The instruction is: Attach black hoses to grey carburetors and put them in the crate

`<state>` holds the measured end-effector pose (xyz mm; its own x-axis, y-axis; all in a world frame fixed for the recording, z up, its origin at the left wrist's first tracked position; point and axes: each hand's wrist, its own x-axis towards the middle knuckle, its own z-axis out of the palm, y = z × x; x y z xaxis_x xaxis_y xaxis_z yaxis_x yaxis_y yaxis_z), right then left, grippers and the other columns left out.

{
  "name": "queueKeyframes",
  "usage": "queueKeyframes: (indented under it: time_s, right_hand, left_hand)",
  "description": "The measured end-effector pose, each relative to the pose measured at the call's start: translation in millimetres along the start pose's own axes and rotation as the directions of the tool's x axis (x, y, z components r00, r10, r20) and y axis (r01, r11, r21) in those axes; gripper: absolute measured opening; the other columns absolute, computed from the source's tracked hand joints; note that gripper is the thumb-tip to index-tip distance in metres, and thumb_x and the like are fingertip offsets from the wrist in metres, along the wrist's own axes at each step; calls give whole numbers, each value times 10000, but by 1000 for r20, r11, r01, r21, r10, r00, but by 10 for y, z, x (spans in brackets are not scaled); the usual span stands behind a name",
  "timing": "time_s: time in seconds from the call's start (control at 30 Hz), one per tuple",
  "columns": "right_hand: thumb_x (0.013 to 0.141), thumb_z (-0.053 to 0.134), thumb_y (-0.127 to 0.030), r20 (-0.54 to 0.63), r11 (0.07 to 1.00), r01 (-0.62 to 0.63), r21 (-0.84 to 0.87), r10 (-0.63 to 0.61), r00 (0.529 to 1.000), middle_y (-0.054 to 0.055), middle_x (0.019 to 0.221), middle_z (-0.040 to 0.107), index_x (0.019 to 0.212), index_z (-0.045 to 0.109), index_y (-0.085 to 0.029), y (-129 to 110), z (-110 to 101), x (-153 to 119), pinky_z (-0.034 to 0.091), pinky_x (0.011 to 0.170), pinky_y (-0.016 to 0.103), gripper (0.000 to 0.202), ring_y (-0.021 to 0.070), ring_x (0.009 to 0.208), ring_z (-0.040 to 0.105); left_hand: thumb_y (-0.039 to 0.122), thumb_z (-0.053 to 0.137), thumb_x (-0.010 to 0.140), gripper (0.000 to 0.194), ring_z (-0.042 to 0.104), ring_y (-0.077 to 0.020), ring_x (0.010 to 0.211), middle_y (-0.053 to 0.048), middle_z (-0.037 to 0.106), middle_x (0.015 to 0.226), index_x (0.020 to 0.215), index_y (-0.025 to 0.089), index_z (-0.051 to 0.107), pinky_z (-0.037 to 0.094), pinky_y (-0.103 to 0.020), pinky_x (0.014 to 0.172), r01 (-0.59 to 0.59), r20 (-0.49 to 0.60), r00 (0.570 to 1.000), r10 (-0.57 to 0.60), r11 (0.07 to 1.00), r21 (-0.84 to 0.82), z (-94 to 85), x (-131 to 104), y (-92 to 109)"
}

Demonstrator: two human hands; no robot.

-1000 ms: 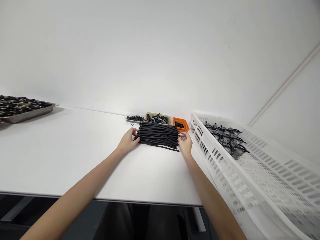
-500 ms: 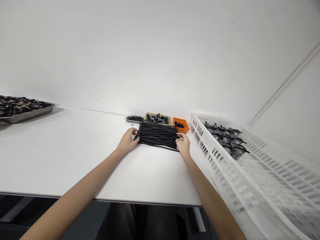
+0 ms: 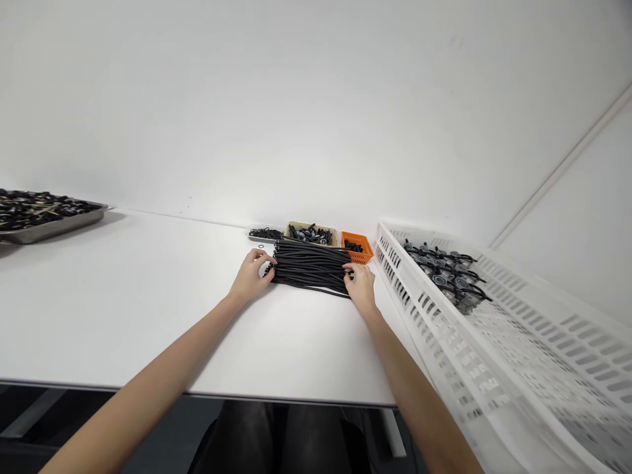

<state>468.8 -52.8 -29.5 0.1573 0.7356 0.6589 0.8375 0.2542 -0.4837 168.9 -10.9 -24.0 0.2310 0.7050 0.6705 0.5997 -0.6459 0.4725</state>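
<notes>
A wide bundle of black tubes (image 3: 311, 264) lies side by side on the white table (image 3: 148, 296), running left to right. My left hand (image 3: 251, 273) is at its left end, thumb and fingers curved round the small dark fittings there. At the right end, my right hand (image 3: 360, 284) has its thumb and fingertips on the tube ends. Whether either hand pinches a single tube is too small to tell. A small black ring (image 3: 261, 246) lies just behind my left hand.
Behind the bundle stand a clear tray (image 3: 253, 237) of black rings, a cream tray (image 3: 336, 238) of dark parts and an orange basket (image 3: 366, 249). A white perforated crate (image 3: 474, 349) with assembled parts stands right. A metal tray (image 3: 54, 228) of black parts is far left.
My left hand has shifted slightly left and its fingers have opened a little at the tube ends. My right hand has moved slightly left along the right end of the bundle.
</notes>
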Motion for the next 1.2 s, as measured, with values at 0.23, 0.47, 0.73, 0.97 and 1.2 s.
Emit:
queueKeyframes:
  time_s: [0.23,0.47,0.73,0.97,1.2]
  right_hand:
    - [757,495,-174,0,999,20,-48,-20,1000,77,995,594,852,696,-236,-19,18,-13,389,889,466,230,269,1011,496]
    - [759,531,-195,12,998,1,-69,0,1000,89,1117,532,843,689,-235,-14,41,-37,385,909,496,183,290,1074,431]
    - [777,405,-53,-66,997,58,52,-54,996,90,1015,568,914,597,-203,-24,20,-18,401,882,425,280,250,997,464]
    - [782,375,-70,-167,986,112,121,-91,982,70,958,599,892,592,-204,-58,-33,13,401,880,394,278,228,959,510]
    - [783,375,-85,-194,979,125,161,-93,977,74,960,607,904,598,-201,-75,-22,14,424,865,379,279,221,965,543]
  left_hand:
    - [209,537,751,162,509,-239,1066,-54,487,1012,875,235,639,411,-396,990,-24,45,999,23,1000,14,27,-8,-46]
    - [196,543,754,151,514,-233,1046,-55,478,1012,853,224,654,419,-413,982,-36,41,999,35,999,21,48,-12,-72]
    - [210,561,763,162,514,-222,1060,-51,478,1022,903,229,642,421,-391,979,-62,50,997,61,998,8,54,-12,-86]
    - [301,572,807,174,504,-236,1086,-52,478,1050,960,245,631,422,-399,964,-60,38,997,60,998,-2,37,-3,-47]
    - [323,536,838,147,530,-221,1035,-48,516,1023,907,237,633,438,-373,923,-33,22,999,34,999,-34,31,1,-17]
